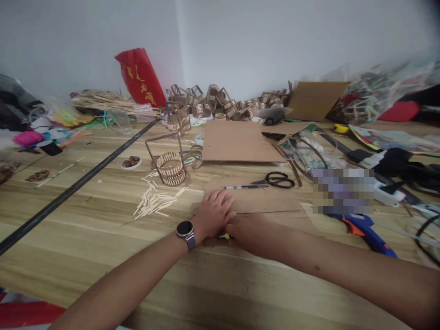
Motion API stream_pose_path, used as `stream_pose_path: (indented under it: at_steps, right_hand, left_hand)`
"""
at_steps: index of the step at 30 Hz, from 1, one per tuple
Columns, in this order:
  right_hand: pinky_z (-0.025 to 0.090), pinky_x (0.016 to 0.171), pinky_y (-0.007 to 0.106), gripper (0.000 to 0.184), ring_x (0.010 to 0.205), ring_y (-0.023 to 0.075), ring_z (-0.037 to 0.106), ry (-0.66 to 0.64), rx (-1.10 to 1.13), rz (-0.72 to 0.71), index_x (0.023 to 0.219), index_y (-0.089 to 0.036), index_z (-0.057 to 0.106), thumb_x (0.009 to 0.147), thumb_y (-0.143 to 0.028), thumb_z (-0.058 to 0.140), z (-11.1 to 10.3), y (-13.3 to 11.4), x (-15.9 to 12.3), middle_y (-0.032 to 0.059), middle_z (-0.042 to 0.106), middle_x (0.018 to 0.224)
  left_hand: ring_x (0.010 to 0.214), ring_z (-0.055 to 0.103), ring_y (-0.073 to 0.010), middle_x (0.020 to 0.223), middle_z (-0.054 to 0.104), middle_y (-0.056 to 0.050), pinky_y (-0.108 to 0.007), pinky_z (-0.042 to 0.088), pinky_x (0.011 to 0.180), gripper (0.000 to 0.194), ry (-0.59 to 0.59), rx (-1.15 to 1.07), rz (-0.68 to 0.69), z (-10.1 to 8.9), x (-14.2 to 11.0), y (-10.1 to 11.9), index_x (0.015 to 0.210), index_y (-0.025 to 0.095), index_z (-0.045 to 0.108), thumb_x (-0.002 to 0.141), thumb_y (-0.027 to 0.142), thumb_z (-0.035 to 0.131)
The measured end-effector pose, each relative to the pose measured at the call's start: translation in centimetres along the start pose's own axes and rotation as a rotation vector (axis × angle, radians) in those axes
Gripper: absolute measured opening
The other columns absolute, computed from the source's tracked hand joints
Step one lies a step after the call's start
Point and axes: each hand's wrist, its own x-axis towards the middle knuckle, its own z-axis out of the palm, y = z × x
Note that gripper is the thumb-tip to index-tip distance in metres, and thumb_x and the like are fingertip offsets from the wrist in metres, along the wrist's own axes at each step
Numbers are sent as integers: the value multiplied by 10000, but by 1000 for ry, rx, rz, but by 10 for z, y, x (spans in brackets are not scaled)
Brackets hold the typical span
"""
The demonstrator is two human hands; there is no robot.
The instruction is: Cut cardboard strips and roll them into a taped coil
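Note:
My left hand [213, 211], with a watch on its wrist, lies flat with fingers stretched out on a brown cardboard sheet [268, 199] on the wooden floor. My right hand [252, 229] rests beside it at the sheet's near edge, closed round a small tool with a yellow and black tip [225, 236]; I cannot make out what the tool is. A pen [245, 187] and black scissors [277, 179] lie just beyond on the cardboard.
A pile of short wooden sticks [156, 201] and a small stick basket frame [169, 164] lie to the left. A larger cardboard sheet [237, 142], several finished baskets [213, 106], a red bag [141, 78], a blue glue gun [366, 229] and a long black rod [74, 185] surround the spot.

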Motion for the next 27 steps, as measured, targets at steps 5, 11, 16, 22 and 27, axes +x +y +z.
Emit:
stream_pose_path:
  at_steps: [5, 11, 16, 22, 27]
  right_hand:
    - [550, 645, 358, 276, 810, 307, 735, -17, -51, 1, 1137, -32, 659, 910, -157, 564, -12, -11, 1, 246, 726, 975]
    - [549, 675, 337, 257, 873, 294, 730, -40, -56, -36, 1125, -68, 676, 912, -126, 545, -15, -8, 0, 227, 725, 1030]
    - [523, 578, 293, 220, 787, 266, 739, -19, -47, -37, 1062, -126, 697, 865, -121, 600, 4, 1, 3, 152, 749, 947]
    - [452, 516, 272, 235, 645, 244, 715, -6, -61, -25, 944, -162, 724, 804, -13, 609, 17, 18, -14, 90, 739, 690]
    - [372, 452, 285, 146, 611, 271, 712, -4, -46, 39, 943, -178, 710, 838, -121, 626, 28, 46, -47, 98, 744, 706]
  left_hand:
    - [1357, 416, -309, 1481, 452, -178, -479, 342, 1097, 466, -40, 10, 29, -2, 1, -1, 1376, 137, 499, 1002, 395, 397]
    - [1422, 344, -293, 1530, 391, -164, -522, 298, 1136, 501, -85, 10, 63, 0, 1, -4, 1422, 136, 442, 1015, 413, 349]
    - [1436, 322, -284, 1542, 376, -150, -529, 302, 1141, 510, -80, 5, 59, 2, 0, -4, 1426, 145, 434, 1015, 431, 339]
    - [1447, 300, -280, 1552, 360, -147, -527, 290, 1149, 515, -83, -2, 57, 1, 0, -4, 1432, 147, 425, 1019, 437, 317]
    - [1448, 299, -279, 1556, 356, -136, -525, 271, 1160, 511, -106, -11, 34, -1, 0, -2, 1437, 153, 421, 1018, 427, 324]
